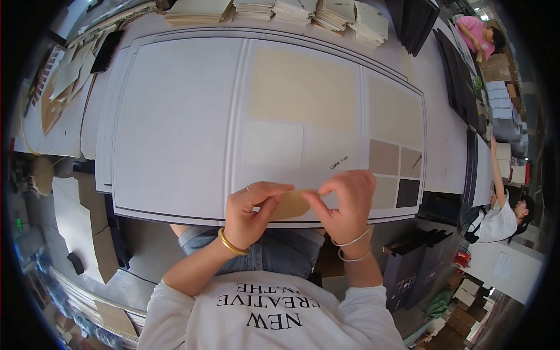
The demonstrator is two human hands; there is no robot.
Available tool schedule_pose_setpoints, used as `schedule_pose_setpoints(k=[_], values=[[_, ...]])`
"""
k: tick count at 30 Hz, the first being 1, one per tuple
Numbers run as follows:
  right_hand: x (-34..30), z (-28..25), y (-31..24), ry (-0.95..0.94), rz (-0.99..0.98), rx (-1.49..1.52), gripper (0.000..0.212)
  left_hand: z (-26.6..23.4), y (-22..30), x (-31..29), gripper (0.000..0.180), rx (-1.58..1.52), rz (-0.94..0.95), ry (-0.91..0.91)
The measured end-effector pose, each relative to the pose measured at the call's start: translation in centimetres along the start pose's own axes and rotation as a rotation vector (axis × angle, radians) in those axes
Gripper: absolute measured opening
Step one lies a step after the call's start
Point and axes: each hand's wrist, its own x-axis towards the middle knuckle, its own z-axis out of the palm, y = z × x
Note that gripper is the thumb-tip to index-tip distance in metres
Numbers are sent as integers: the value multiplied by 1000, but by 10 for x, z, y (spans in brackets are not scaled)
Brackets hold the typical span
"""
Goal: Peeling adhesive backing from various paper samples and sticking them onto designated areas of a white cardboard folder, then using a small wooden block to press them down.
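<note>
Both my hands are raised over the near edge of a large white board (175, 116), with a small tan sheet (293, 206) between them. My left hand (252, 211) pinches its left side between thumb and fingers. At the upper right corner of the same sheet, the thumb and forefinger of my right hand (349, 200) are pinched together. Pale rectangular swatches lie on the board, among them a cream one (300, 84). Toward its right end are a taupe swatch (384, 156) and a dark square (408, 193).
Stacks of cards (332, 14) line the table's far side. A black phone (107, 51) lies at the far left, near loose paper scraps (71, 73). Dark panels (411, 26) stand at the far right. Two other people, one in pink (471, 34), are at the right.
</note>
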Motion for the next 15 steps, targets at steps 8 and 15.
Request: schedule_pose_setpoints(k=[8, 15], values=[[-7, 35, -31, 260, 149, 207, 28, 21, 1, -12, 35, -125, 115, 273], [-11, 40, -33, 293, 85, 333, 20, 12, 3, -15, 38, -118, 133, 263]])
